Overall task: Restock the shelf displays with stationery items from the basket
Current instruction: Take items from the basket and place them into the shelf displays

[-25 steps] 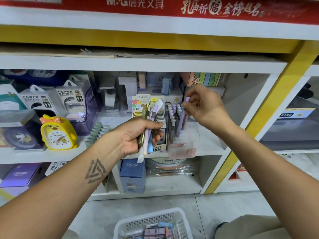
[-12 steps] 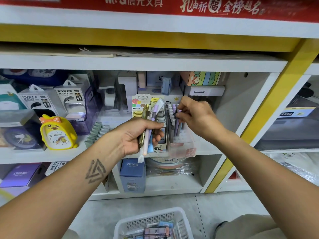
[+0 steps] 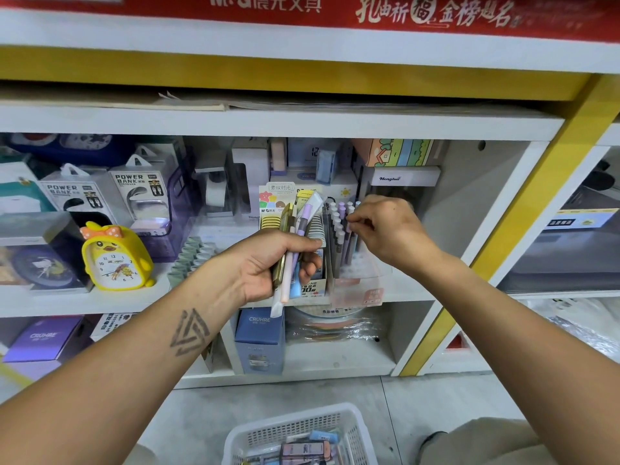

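Note:
My left hand [image 3: 275, 263] is closed around a bunch of pens [image 3: 295, 250], some in clear wrappers, held upright in front of the middle shelf. My right hand [image 3: 385, 229] pinches the top of a purple pen [image 3: 348, 243] standing in a clear pen display stand [image 3: 355, 280] that holds several grey, white and purple pens. On the floor at the bottom of the view sits the white plastic basket [image 3: 265, 431], with several stationery items inside.
A yellow chick alarm clock [image 3: 115, 256] and power bank boxes [image 3: 137, 196] fill the shelf's left side. A card display box [image 3: 312, 290] stands behind my left hand. A blue CRUHRE box [image 3: 260, 340] sits on the lower shelf. A yellow post [image 3: 523, 209] borders the right.
My right hand has moved down and left, lowering the purple pen into the clear display stand among the others. My left hand has kept its bunch of pens still.

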A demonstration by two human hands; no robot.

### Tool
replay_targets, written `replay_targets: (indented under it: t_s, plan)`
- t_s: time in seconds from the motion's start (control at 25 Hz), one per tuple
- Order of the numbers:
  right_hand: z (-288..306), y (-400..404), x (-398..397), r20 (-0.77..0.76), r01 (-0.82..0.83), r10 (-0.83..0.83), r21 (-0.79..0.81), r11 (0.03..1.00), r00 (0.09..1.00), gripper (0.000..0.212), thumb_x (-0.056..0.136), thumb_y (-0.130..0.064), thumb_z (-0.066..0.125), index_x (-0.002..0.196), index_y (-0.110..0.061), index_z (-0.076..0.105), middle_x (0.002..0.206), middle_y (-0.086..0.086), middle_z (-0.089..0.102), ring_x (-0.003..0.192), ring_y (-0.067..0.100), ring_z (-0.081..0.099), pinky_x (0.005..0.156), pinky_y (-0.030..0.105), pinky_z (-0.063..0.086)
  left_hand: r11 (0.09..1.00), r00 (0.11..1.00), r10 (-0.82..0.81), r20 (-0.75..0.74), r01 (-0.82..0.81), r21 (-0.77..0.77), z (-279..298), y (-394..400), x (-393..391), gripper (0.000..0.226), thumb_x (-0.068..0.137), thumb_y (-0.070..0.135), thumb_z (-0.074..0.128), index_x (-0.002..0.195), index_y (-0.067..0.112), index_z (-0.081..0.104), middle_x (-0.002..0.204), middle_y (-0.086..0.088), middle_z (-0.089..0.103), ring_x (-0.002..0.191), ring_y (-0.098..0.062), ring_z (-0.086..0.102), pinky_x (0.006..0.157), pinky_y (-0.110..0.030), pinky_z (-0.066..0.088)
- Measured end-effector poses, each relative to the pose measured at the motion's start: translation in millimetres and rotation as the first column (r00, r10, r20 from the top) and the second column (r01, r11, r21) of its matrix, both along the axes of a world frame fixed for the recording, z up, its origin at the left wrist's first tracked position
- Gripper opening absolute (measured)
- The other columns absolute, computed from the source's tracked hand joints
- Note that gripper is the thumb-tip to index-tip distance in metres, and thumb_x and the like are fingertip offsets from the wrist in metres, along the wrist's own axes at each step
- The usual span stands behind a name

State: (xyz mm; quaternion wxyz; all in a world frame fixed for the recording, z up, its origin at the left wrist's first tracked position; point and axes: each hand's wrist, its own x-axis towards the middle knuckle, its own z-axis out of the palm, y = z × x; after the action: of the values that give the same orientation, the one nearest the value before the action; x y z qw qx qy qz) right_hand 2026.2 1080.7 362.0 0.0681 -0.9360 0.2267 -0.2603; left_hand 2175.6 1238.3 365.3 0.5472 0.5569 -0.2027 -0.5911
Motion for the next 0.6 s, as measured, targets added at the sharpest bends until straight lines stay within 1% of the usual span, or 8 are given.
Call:
replay_targets:
  t_s: [0.08, 0.16, 0.24, 0.36, 0.44, 0.52, 0.56, 0.6]
  plan:
    - [1.0, 2.6, 0.9, -0.024, 0.021, -0.021, 0.013, 1.000, 0.999, 0.012, 0.091, -0.014, 0.069, 0.101, -0.012, 0.077, 0.096, 0.001, 0.068, 0.090, 0.025, 0.064, 0.080, 0.039, 0.053, 1.000, 1.000, -0.002, 0.002, 0.002, 0.002, -0.2, -0.3, -0.2, 0.011, 0.088, 0.003, 0.065, 0.077, 0.004, 0.064, 0.064, -0.013, 0.063, 0.048, -0.017, 0.057, 0.044, -0.020, 0.047]
    - [0.6, 3.6, 2.4, -0.052, 0.049, -0.045, 0.067, 0.997, 0.998, 0.009, 0.091, -0.018, 0.069, 0.099, -0.017, 0.073, 0.091, -0.005, 0.064, 0.088, 0.023, 0.063, 0.080, 0.039, 0.054, 1.000, 1.000, -0.003, 0.004, 0.003, 0.001, -0.4, -0.5, 0.2, 0.011, 0.087, 0.004, 0.065, 0.077, 0.004, 0.064, 0.063, -0.013, 0.063, 0.048, -0.017, 0.057, 0.043, -0.020, 0.047]
    - [-0.5, 5.3, 4.0, -0.058, 0.070, -0.063, 0.130, 0.989, 0.996, 0.008, 0.092, -0.019, 0.069, 0.100, -0.020, 0.071, 0.087, -0.005, 0.063, 0.086, 0.023, 0.063, 0.078, 0.040, 0.054, 1.000, 1.000, -0.003, 0.000, 0.003, 0.001, -0.6, -0.7, -0.1, 0.010, 0.087, 0.003, 0.066, 0.077, 0.004, 0.064, 0.064, -0.014, 0.063, 0.048, -0.017, 0.058, 0.043, -0.021, 0.048]
    - [-1.4, 6.5, 7.0, -0.010, 0.075, -0.074, 0.177, 0.981, 0.997, 0.019, 0.093, -0.016, 0.067, 0.112, -0.021, 0.069, 0.088, -0.004, 0.064, 0.086, 0.021, 0.063, 0.078, 0.035, 0.053, 1.000, 1.000, -0.007, 0.000, 0.007, -0.005, -0.3, -0.5, -0.5, 0.010, 0.087, 0.003, 0.065, 0.077, 0.004, 0.064, 0.064, -0.014, 0.063, 0.048, -0.017, 0.058, 0.043, -0.021, 0.048]
    - [-1.7, 8.4, 8.3, -0.013, 0.074, -0.073, 0.174, 0.982, 0.997, 0.030, 0.095, -0.016, 0.065, 0.124, -0.022, 0.065, 0.097, 0.000, 0.069, 0.089, 0.021, 0.062, 0.080, 0.034, 0.053, 1.000, 1.000, -0.011, 0.001, 0.011, -0.008, 0.0, -0.3, -0.4, 0.010, 0.088, 0.003, 0.065, 0.077, 0.004, 0.064, 0.064, -0.014, 0.063, 0.048, -0.017, 0.058, 0.043, -0.021, 0.048]
    - [-1.4, 9.2, 9.9, -0.045, 0.092, -0.087, 0.146, 0.985, 0.995, 0.036, 0.096, -0.015, 0.061, 0.131, -0.019, 0.060, 0.103, 0.006, 0.069, 0.092, 0.027, 0.062, 0.082, 0.038, 0.053, 1.000, 1.000, -0.012, -0.001, 0.012, -0.011, 0.6, 0.4, 0.3, 0.010, 0.088, 0.004, 0.065, 0.078, 0.004, 0.064, 0.064, -0.014, 0.063, 0.049, -0.017, 0.058, 0.044, -0.020, 0.048]
    - [-1.2, 9.5, 10.8, -0.063, 0.100, -0.092, 0.133, 0.986, 0.994, 0.034, 0.096, -0.014, 0.059, 0.129, -0.016, 0.060, 0.100, 0.008, 0.067, 0.091, 0.030, 0.061, 0.080, 0.039, 0.053, 1.000, 1.000, -0.013, -0.002, 0.013, -0.012, 0.9, 0.6, 0.4, 0.009, 0.088, 0.004, 0.065, 0.079, 0.004, 0.064, 0.064, -0.014, 0.063, 0.049, -0.017, 0.058, 0.044, -0.020, 0.047]
    - [-0.7, 9.8, 11.7, -0.079, 0.104, -0.095, 0.120, 0.987, 0.992, 0.028, 0.096, -0.012, 0.057, 0.123, -0.013, 0.061, 0.096, 0.008, 0.065, 0.089, 0.031, 0.060, 0.076, 0.039, 0.051, 1.000, 1.000, -0.014, -0.003, 0.014, -0.013, 1.2, 0.7, 0.3, 0.009, 0.088, 0.004, 0.065, 0.079, 0.004, 0.064, 0.064, -0.013, 0.063, 0.049, -0.016, 0.057, 0.044, -0.020, 0.047]
